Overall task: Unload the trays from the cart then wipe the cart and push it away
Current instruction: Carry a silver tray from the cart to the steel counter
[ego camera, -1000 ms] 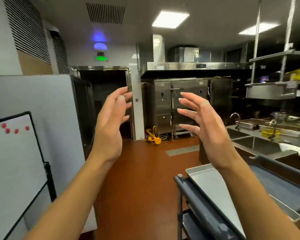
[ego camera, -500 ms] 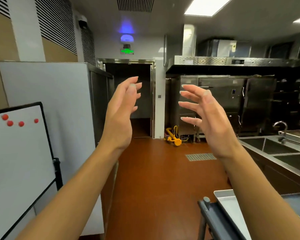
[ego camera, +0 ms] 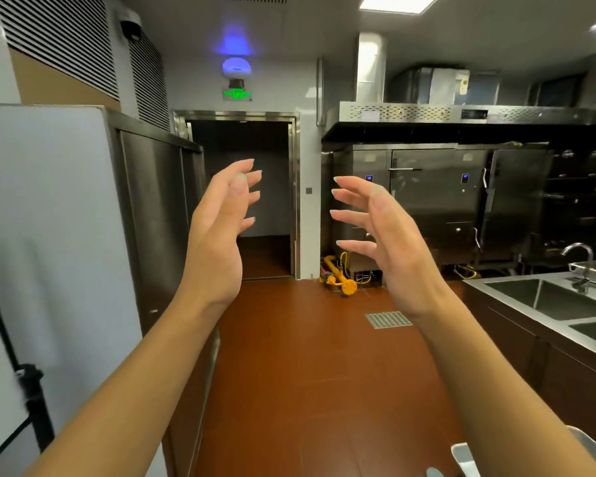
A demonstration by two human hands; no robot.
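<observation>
Head view: we hold two bare hands up in front of us in a big kitchen, and they hold nothing.

We count two hands, one tray corner, two sink bowls, one tap and one doorway. Our left hand and our right hand face each other, well apart, with the fingers spread and a little bent, touching nothing. One shiny tray peeks in at the bottom right corner, below our right arm, and we cannot see the cart under it. The two sink bowls sit side by side on the right, with the tap behind them. The dark doorway is straight ahead, past the brown floor.
</observation>
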